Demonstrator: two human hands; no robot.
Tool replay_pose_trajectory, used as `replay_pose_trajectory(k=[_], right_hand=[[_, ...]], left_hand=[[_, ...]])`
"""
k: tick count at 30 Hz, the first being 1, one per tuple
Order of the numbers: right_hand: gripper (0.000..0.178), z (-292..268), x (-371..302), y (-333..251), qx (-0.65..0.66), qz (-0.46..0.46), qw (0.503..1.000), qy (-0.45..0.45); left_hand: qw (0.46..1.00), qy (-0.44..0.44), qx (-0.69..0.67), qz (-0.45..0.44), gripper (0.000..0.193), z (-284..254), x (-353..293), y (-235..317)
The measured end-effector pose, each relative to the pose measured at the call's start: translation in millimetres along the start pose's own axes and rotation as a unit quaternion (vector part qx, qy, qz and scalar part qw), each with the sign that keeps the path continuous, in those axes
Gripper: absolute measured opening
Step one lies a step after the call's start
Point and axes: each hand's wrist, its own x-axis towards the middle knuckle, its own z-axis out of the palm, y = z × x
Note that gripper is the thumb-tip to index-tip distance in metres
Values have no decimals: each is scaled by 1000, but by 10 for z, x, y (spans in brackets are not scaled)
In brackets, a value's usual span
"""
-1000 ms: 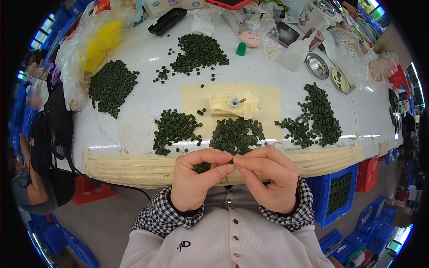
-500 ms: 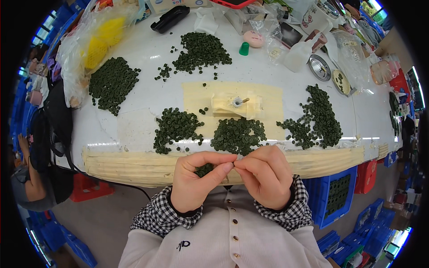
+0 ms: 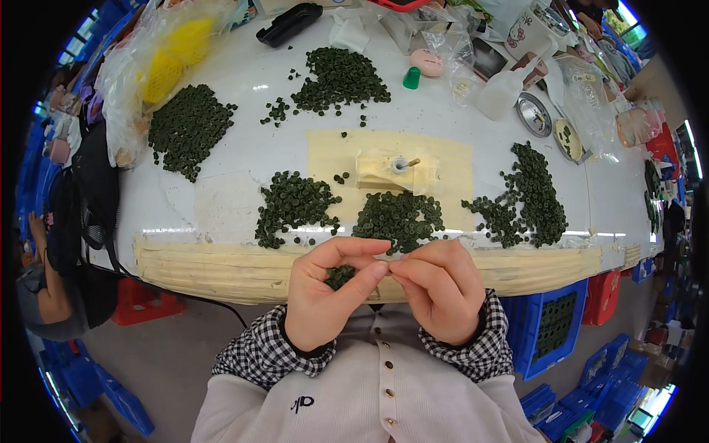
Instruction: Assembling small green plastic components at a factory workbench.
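My left hand (image 3: 321,295) is cupped, with a cluster of small dark green ring-shaped pieces (image 3: 340,277) showing between its thumb and curled fingers. Its thumb tip meets the pinched fingertips of my right hand (image 3: 443,288), while the left index finger stands off a little above. Whatever lies between the right fingertips is too small to make out. Just beyond the hands is a pile of the same green rings (image 3: 399,221). Behind that pile, a tape-covered block (image 3: 373,171) carries a white collar with a thin upright pin (image 3: 409,165).
More green pieces lie in heaps at the near left (image 3: 295,207), right (image 3: 543,199), far left (image 3: 190,133) and back (image 3: 343,77). A padded tape-covered edge (image 3: 221,273) runs along the table front. A squeeze bottle (image 3: 498,96), metal lids and plastic bags crowd the far right.
My left index finger has lifted away from the thumb tip, and more green rings show inside the left hand. The right hand stays pinched at nearly the same spot.
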Motion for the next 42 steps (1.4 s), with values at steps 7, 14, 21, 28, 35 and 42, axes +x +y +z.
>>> replay_pose_trajectory(k=[7, 14, 21, 28, 35, 42], right_hand=[[20, 16, -10, -20, 8, -11, 1000, 14], [21, 29, -17, 15, -43, -46, 998, 25], [21, 20, -43, 28, -61, -72, 995, 18], [20, -14, -16, -17, 18, -1, 1000, -5], [14, -50, -17, -46, 213, 188, 959, -20], [12, -24, -13, -39, 250, 223, 942, -30]], left_hand=[[997, -72, -18, -21, 15, -121, 19, -39], [995, -95, 29, -9, 13, -112, 11, 64], [994, -95, 56, 18, 12, -137, 13, 25], [994, -84, 65, 26, 12, -137, 12, 2], [994, -56, 81, 49, 11, -93, -10, -31], [992, -50, 102, 61, 11, -106, -21, -22]])
